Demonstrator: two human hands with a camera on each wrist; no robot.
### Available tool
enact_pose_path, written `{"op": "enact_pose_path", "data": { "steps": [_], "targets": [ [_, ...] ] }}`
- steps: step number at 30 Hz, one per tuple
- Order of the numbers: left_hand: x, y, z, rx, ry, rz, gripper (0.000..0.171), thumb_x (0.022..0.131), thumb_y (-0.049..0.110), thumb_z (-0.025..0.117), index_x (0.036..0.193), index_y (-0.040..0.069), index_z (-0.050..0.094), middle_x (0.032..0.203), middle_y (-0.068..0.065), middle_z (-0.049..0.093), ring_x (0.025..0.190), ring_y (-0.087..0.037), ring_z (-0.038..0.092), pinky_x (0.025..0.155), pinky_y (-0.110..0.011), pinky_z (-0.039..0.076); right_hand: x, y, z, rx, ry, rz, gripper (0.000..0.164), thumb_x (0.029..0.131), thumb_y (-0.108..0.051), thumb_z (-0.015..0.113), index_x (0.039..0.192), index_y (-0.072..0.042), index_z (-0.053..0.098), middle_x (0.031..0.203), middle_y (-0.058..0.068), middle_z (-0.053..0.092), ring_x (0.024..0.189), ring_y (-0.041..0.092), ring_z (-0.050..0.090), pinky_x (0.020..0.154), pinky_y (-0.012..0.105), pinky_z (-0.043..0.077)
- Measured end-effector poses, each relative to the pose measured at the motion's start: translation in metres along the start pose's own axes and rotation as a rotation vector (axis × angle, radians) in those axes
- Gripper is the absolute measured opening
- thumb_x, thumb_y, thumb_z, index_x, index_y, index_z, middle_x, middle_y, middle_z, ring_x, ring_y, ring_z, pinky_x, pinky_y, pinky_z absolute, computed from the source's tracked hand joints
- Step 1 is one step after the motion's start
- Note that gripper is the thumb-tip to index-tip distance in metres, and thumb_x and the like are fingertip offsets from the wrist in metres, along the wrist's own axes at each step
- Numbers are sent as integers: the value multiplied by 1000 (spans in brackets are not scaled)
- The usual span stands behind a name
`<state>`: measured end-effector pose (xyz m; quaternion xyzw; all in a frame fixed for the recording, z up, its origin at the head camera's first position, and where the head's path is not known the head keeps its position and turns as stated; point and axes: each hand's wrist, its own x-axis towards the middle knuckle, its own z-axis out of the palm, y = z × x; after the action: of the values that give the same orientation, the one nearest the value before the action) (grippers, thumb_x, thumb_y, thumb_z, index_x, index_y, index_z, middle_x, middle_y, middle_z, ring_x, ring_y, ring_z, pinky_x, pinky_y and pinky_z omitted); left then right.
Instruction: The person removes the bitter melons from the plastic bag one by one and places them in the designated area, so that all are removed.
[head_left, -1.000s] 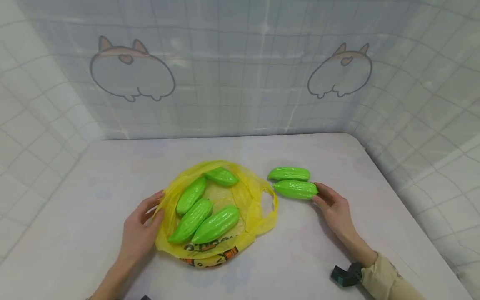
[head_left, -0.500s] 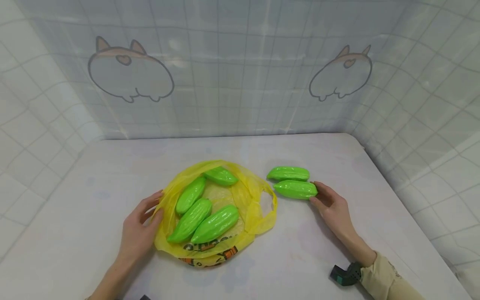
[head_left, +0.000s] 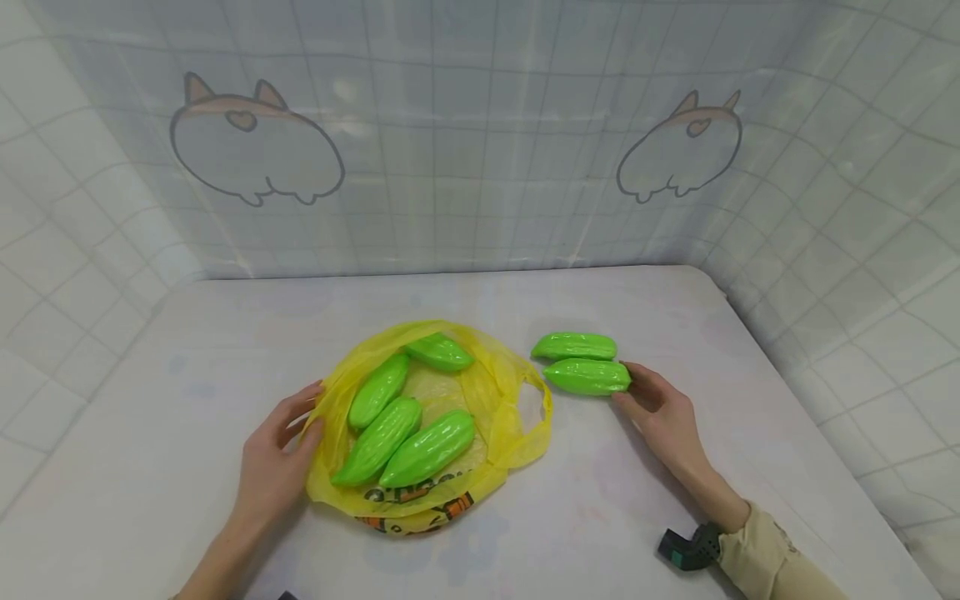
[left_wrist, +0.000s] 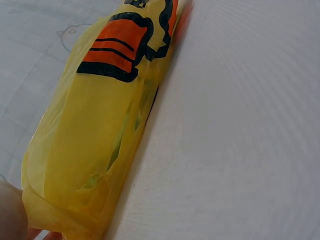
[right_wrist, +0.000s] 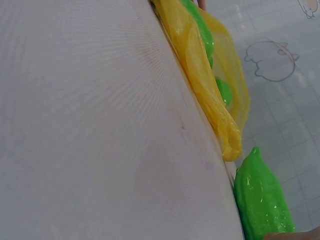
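A yellow plastic bag [head_left: 504, 433] lies wide at the mouth on the table, with several glossy green bitter melons [head_left: 427, 448] inside. My left hand [head_left: 272, 462] pinches its left rim between thumb and fingers; in the left wrist view the thumb [left_wrist: 11, 212] presses the near side of the film. To the right of the bag, two more bitter melons lie side by side. My right hand [head_left: 667, 421] holds the nearer melon [head_left: 587, 377] by its blunt right end, thumb in front and fingers behind. The farther melon [head_left: 575, 346] sits just behind it.
The pale table [head_left: 570, 533] runs back to a curtain [head_left: 480, 167] with a grid and cartoon animals. Similar gridded sheets hang at the left and right. A dark device [head_left: 690, 548] is strapped at my right wrist, by the beige sleeve [head_left: 772, 558].
My right thumb and fingers have shifted slightly left over the end of the nearer bitter melon. The bag and my left hand stay as they were.
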<state>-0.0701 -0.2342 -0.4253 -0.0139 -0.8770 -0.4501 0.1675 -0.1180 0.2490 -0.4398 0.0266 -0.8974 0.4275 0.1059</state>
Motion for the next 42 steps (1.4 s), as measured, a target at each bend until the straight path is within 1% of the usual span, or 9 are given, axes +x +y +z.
{"op": "enact_pose_path", "data": {
  "steps": [7,14,20,23,28,30,35,37,42],
  "targets": [
    [0,1,0,-10,-2,-13,43,99,7,59,139,20,58,144,-1,56,113,12,49,94,1,39,0,0,0,6,1,10,54,94,-26,70,143,-12,53,138,9,61,123,27,61,98,19,48],
    [0,1,0,-5,-1,-9,42,98,6,59,139,19,58,144,-2,57,114,11,49,94,1,39,2,1,0,23,-4,29,58,94,-32,70,145,-12,51,143,9,58,127,28,58,103,36,51],
    [0,0,0,-12,-1,2,43,98,4,60,139,19,58,144,-2,57,115,12,49,94,0,40,1,0,-1,46,6,25,58,93,-33,71,144,-13,52,142,5,58,126,24,58,99,10,43],
    [0,-1,0,-16,-1,10,44,97,4,60,139,18,58,144,-3,57,115,13,49,94,0,40,0,0,-1,72,8,19,57,94,-33,71,144,-13,52,142,4,58,127,23,58,97,5,39],
    [0,0,1,-13,4,15,43,97,3,61,138,18,59,144,-2,57,115,13,49,93,1,40,0,0,-2,101,21,18,55,94,-31,70,143,-13,52,143,4,57,130,23,56,99,5,39],
    [0,0,1,-9,3,13,43,97,3,61,137,18,59,144,-1,57,115,14,49,93,1,40,0,-1,-2,120,32,12,54,94,-29,71,142,-12,53,143,5,58,130,24,56,105,14,42],
    [0,-1,1,-7,4,11,42,97,4,61,137,18,60,144,-1,57,115,14,49,93,1,40,-2,-1,-2,160,73,-9,49,94,-21,71,140,-12,55,141,7,59,128,26,56,109,23,44],
    [0,-2,1,-8,7,13,42,97,4,61,136,18,60,144,-1,57,116,13,49,93,0,40,-2,-1,-2,168,89,-15,48,94,-20,71,139,-12,56,140,6,60,128,25,56,106,15,42],
    [0,-3,2,-16,7,20,42,97,4,61,137,18,60,144,-1,57,116,13,49,93,0,40,-2,-2,-3,199,141,-22,45,94,-14,71,137,-13,59,138,6,61,124,12,57,105,12,42]
  ]
}}
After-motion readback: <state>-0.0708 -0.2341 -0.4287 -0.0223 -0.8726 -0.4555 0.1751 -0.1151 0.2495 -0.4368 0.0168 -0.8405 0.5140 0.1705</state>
